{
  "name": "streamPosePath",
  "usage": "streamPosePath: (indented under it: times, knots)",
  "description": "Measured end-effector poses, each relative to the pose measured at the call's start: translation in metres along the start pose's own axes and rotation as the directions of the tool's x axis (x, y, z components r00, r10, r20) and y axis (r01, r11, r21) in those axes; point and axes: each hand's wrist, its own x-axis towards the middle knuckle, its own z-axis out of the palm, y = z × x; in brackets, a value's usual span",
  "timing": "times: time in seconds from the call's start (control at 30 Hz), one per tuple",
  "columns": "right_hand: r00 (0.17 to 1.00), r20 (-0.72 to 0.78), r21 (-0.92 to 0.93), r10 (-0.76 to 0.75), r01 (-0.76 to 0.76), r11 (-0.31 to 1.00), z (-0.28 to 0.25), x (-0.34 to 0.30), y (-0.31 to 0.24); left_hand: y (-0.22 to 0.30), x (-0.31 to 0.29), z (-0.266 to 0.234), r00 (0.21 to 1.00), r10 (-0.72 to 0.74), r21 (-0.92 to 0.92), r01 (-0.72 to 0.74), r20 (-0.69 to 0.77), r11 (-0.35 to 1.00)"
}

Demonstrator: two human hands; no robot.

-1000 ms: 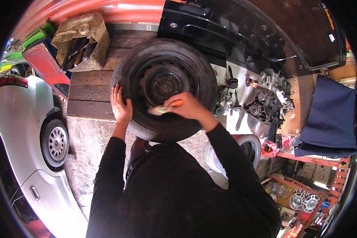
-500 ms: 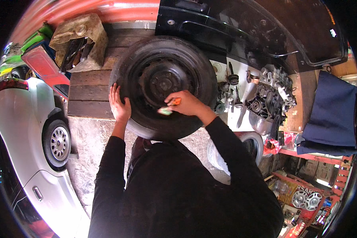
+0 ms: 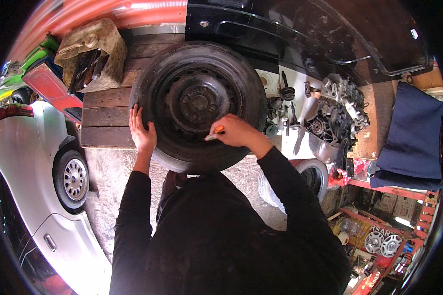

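A black tyre (image 3: 197, 158) mounted on a dark steel rim (image 3: 200, 101) lies flat on a wooden bench (image 3: 106, 115). My left hand (image 3: 143, 135) rests open against the tyre's near left side, its fingers stretched over the sidewall. Bent over the near part of the rim, my right hand (image 3: 236, 132) grips a small orange-handled tool (image 3: 218, 130) with a pale tip. The tip points left at the rim's inner wall; whether it touches cannot be made out. The fingers hide much of the tool, so its kind is unclear.
A stained cloth bag (image 3: 114, 54) of tools stands at the far left of the bench. Right of the wheel are metal parts and an engine (image 3: 337, 120). A large black panel (image 3: 275, 32) lies behind. A silver car (image 3: 29, 147) is at left, another tyre (image 3: 321, 183) below right.
The view has shifted slightly, so the wheel appears farther left. My right hand and the tool have moved a little right along the rim; the tool's tip is less blurred. My left hand stays on the tyre.
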Motion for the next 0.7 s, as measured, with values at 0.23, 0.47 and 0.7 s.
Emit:
streamPosePath:
  times: [0.23,0.47,0.7]
  knots:
    - [0.991,0.025,-0.086,0.128,-0.125,0.988,-0.054,0.005,0.036,0.002,0.001,-0.002,0.999,0.028,-0.022,-0.028,-0.026,0.999]
    - [0.992,0.121,-0.075,0.043,-0.034,0.997,-0.04,0.012,0.046,0.001,0.001,-0.001,1.0,0.0,0.0,0.0,-0.016,1.0]
    - [0.991,0.005,-0.073,0.134,-0.133,0.988,-0.074,0.02,0.059,-0.002,-0.003,-0.002,1.0,0.012,-0.018,-0.013,-0.023,1.0]
